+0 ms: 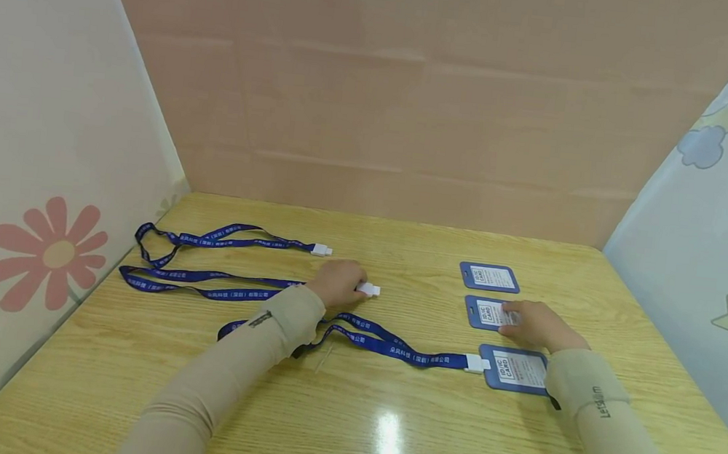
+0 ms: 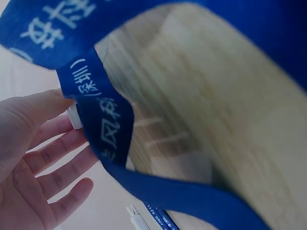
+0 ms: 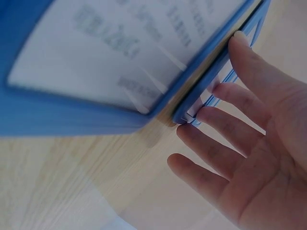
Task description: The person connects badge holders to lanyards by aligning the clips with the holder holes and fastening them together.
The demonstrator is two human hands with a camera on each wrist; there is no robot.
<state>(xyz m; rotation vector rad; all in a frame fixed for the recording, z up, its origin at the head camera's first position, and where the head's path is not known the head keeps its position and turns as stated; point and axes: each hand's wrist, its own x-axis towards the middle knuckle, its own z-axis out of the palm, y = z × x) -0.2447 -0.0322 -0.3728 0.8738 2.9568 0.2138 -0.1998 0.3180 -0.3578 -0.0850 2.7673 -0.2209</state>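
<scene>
My left hand [image 1: 337, 283] pinches the white plastic clip [image 1: 369, 290] of the middle blue lanyard [image 1: 200, 290] between thumb and index finger. In the left wrist view, the lanyard's strap [image 2: 112, 127] with white lettering hangs close to the camera, and the other fingers are spread. On the right, my right hand [image 1: 542, 326] grips the right end of the middle blue card holder [image 1: 483, 311]. Its thumb [image 3: 243, 43] lies at one edge, with fingertips at the opposite edge. This holder lies between two others, its white card face up.
At the front, another lanyard [image 1: 430, 358] has its clip at a card holder [image 1: 518, 370], partly under my right sleeve. A third lanyard [image 1: 231, 242] lies at the back left, a third holder [image 1: 489, 277] at the back right. Walls enclose the wooden table [image 1: 346, 415] on three sides.
</scene>
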